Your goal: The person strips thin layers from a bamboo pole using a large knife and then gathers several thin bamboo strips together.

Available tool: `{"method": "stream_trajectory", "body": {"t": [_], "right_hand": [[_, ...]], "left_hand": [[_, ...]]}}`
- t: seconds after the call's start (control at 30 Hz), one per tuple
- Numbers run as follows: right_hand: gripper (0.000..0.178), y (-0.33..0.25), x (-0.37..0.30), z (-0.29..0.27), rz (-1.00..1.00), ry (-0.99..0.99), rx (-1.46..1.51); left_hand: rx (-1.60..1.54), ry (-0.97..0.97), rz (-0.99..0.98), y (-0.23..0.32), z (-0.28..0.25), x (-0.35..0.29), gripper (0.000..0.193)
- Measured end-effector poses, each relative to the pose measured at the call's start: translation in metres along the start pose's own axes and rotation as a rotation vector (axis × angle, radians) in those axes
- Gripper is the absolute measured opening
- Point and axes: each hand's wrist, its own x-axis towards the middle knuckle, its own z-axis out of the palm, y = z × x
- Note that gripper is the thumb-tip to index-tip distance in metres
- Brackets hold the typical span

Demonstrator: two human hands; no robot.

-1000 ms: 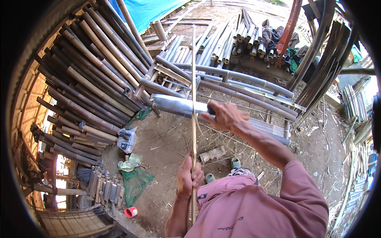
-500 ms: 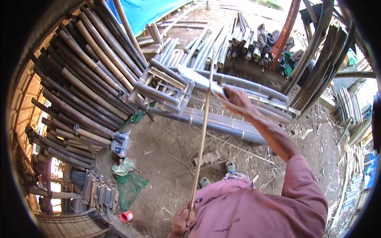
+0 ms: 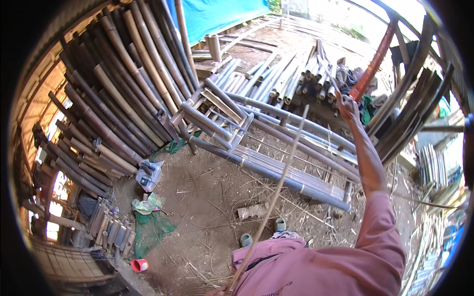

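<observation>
My right hand (image 3: 348, 107) is raised at arm's length to the upper right, closed round the handle of a machete. The machete's blade (image 3: 330, 74) points up and away, seen nearly edge-on against the bamboo poles behind. A long, thin bamboo strip (image 3: 273, 204) slants from the lower edge up to the bamboo bench (image 3: 266, 170), its far end free in the air. At the lower edge my left hand (image 3: 217, 291) grips the near end of the strip; most of that hand is cut off by the picture. The blade and the strip are apart.
Dark bamboo poles (image 3: 116, 84) lean along the left wall. More cut poles (image 3: 291, 79) lie beyond the bench. A bag (image 3: 148, 175), green netting (image 3: 153, 233) and a red cup (image 3: 139, 265) lie on the littered ground. Curved bamboo slats (image 3: 414, 98) stand at the right.
My right hand has swung the machete right and away from the bamboo strip. The strip's far end has tipped right, and my left hand has dropped toward the lower edge.
</observation>
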Motion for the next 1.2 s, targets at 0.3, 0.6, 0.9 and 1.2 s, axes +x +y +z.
{"method": "stream_trajectory", "body": {"t": [0.3, 0.6, 0.9, 1.2], "right_hand": [[0.043, -0.19, -0.181, -0.024, -0.033, -0.748, 0.347], [0.058, -0.196, -0.258, 0.022, -0.387, -0.605, 0.347], [0.063, -0.176, -0.204, 0.023, -0.127, -0.634, 0.245], [0.061, -0.126, -0.145, 0.025, -0.228, -0.313, 0.208]], "left_hand": [[0.613, 0.312, 0.285, 0.082, 0.037, 0.196, 0.031], [0.646, 0.23, 0.398, 0.109, 0.087, 0.24, 0.036], [0.715, 0.208, 0.347, 0.088, 0.082, 0.207, 0.04], [0.559, 0.141, 0.263, 0.027, 0.036, 0.121, 0.031]]}}
